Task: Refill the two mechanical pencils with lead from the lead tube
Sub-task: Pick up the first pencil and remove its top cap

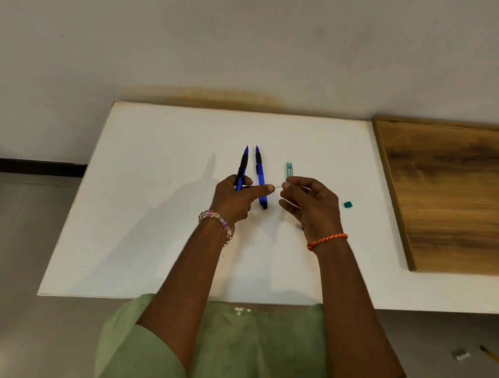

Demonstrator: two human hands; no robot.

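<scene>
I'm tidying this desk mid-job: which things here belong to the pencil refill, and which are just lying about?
Belongs to the refill:
- left blue mechanical pencil, held by the left hand
- right blue mechanical pencil on the white table
- green lead tube
- green tube cap
- thin lead, pinched by the right hand

Lying about:
- wooden board
- yellow pencil on the floor
- small grey object on the floor

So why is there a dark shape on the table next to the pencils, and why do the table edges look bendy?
In the head view, the dark shape is the shadow of the left hand and its pencil, cast leftward on the white table, so the light comes from the right; the wide-angle lens bows the table edges; the thin lead is faint.
</scene>
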